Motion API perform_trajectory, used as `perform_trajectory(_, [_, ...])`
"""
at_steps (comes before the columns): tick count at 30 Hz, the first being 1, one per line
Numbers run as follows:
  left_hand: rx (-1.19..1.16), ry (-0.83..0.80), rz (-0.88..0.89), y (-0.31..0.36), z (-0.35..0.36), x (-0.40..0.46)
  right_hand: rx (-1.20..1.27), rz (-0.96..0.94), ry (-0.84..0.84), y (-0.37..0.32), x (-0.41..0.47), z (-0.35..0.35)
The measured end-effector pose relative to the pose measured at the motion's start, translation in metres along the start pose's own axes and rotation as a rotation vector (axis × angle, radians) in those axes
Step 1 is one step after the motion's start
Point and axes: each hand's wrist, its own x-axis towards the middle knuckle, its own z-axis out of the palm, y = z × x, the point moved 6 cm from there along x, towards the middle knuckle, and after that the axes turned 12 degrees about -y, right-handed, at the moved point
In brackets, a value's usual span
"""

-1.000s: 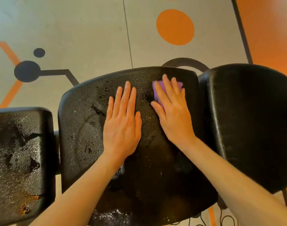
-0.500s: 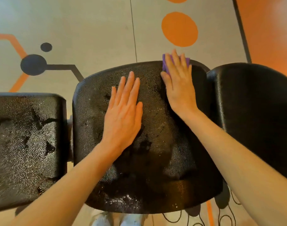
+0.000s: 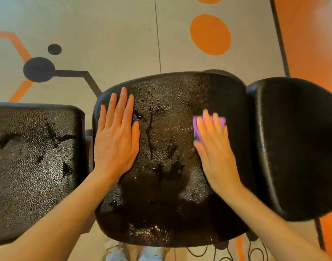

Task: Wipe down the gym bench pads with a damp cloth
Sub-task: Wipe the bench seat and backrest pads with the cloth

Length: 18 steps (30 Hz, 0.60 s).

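Observation:
A black bench pad (image 3: 167,132), wet and beaded with droplets, fills the middle of the head view. My left hand (image 3: 116,136) lies flat on its left part, fingers straight and together. My right hand (image 3: 215,146) presses a purple cloth (image 3: 220,121) flat against the pad's right part; most of the cloth is hidden under the fingers. A second black pad (image 3: 33,162) to the left is covered in droplets with dark streaks. A third pad (image 3: 297,144) to the right looks smooth and dark.
The floor (image 3: 114,34) beyond the bench is grey with orange and dark painted shapes. An orange strip (image 3: 312,34) runs along the right. A narrow gap (image 3: 88,146) separates the left and middle pads. Shoes (image 3: 135,254) show below the middle pad.
My right hand has drawn the purple cloth back from the pad's far edge toward me and slightly right. My left hand has shifted to the pad's left part.

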Motion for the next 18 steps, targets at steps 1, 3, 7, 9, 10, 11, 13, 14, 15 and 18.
perform_trajectory(1, [0.000,-0.003,-0.005,0.000,0.000,0.000,-0.020,-0.009,-0.020,0.001,-0.009,0.004])
perform_trajectory(3, [0.001,-0.010,0.003,0.001,0.000,0.001,-0.029,0.004,0.032,0.001,0.029,-0.007])
perform_trajectory(7, [0.010,-0.003,0.000,0.001,0.000,0.000,-0.050,0.054,0.154,-0.008,0.128,-0.038])
perform_trajectory(9, [0.013,-0.002,0.006,0.002,0.000,0.001,-0.036,0.026,0.129,-0.008,0.096,-0.026])
perform_trajectory(10, [0.011,-0.008,0.008,0.002,-0.001,0.001,-0.041,0.013,0.076,-0.009,0.064,-0.015])
perform_trajectory(11, [0.006,-0.014,0.004,0.001,-0.001,0.001,-0.055,0.011,0.026,-0.011,0.030,-0.003])
perform_trajectory(13, [0.007,-0.016,-0.008,0.000,0.000,0.001,-0.104,0.010,-0.027,-0.009,0.009,0.004])
perform_trajectory(14, [0.008,-0.018,-0.005,0.000,0.000,0.001,-0.103,0.002,-0.004,-0.010,0.025,0.000])
perform_trajectory(15, [0.006,-0.019,0.000,0.001,0.001,0.001,-0.107,0.004,0.039,-0.012,0.054,-0.008])
perform_trajectory(18, [0.010,-0.013,-0.004,0.000,0.001,0.001,-0.116,0.018,0.143,-0.024,0.126,-0.035])
